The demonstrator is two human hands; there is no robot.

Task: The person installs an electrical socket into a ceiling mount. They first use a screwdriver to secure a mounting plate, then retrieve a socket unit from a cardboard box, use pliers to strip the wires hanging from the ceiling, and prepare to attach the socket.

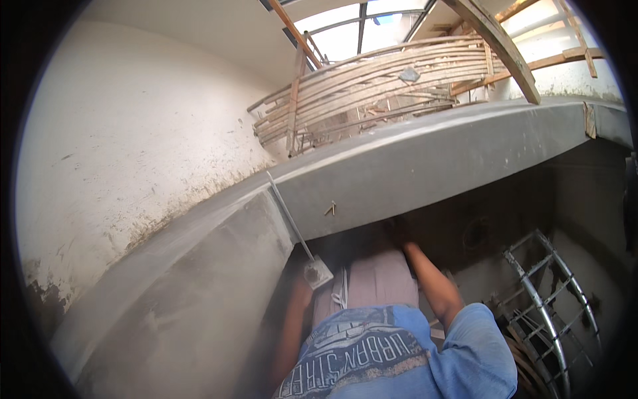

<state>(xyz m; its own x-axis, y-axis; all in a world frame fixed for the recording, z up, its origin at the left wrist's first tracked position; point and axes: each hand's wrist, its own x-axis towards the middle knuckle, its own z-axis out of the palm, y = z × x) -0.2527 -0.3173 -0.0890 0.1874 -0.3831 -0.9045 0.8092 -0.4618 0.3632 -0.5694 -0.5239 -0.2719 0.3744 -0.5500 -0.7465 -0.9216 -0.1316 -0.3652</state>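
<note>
I cannot tell whether the left grip [304,291], by the square end of the bar [290,216], or the shadowed right grip [399,235] is closed. The bar slants up-left before a beam [425,169]; slats [372,88] lie beyond, a frame [541,309] to the right.

Grey beam [432,169], off-white wall [139,126], brown stains [149,229] along its lower edge, tan slats [365,77], pale grey plate [323,269], mauve trousers [382,279], blue shirt [475,352] with dark print [372,342]

Windows [339,38] glare above, shadow fills the recess [495,207] below, and edges bend.
</note>
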